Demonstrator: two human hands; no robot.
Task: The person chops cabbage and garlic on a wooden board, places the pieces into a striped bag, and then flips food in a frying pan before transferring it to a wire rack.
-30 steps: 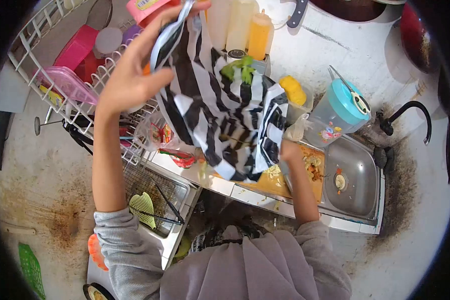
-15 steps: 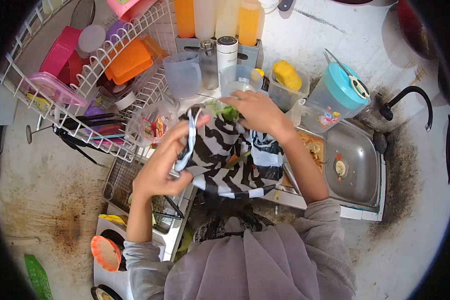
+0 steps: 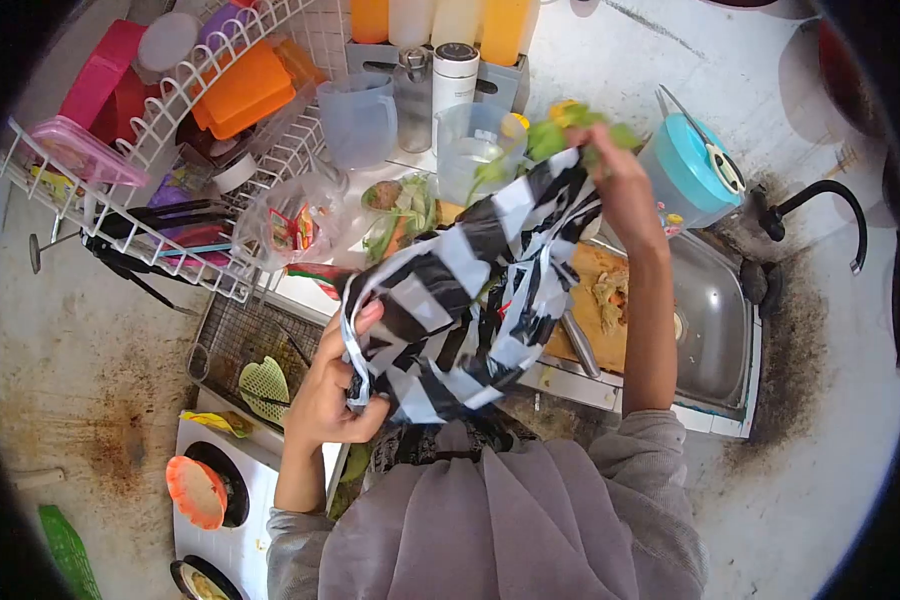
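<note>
A black-and-white patterned plastic bag (image 3: 420, 300) is spread open in front of my body. My left hand (image 3: 332, 385) grips its left rim, thumb and fingers pressed on the plastic. Up at the bag's far right corner, my right hand (image 3: 615, 175) is closed on green leaves (image 3: 550, 138) and touches or overlaps the bag's edge. More greens (image 3: 415, 205) lie on the counter behind the bag. To the right is a wooden cutting board (image 3: 595, 290) with scraps, and a knife (image 3: 580, 345) rests at its near edge.
A metal sink (image 3: 715, 320) with a black faucet (image 3: 825, 190) is at the right. Clear jugs (image 3: 357, 120), a white flask (image 3: 455, 85) and a teal-lidded container (image 3: 695, 165) stand behind. A dish rack (image 3: 190, 110) and stove (image 3: 220, 500) are at the left.
My right hand has moved up and right with greens in it. The bag is stretched wider toward the upper right, and greens on the counter behind it have come into view.
</note>
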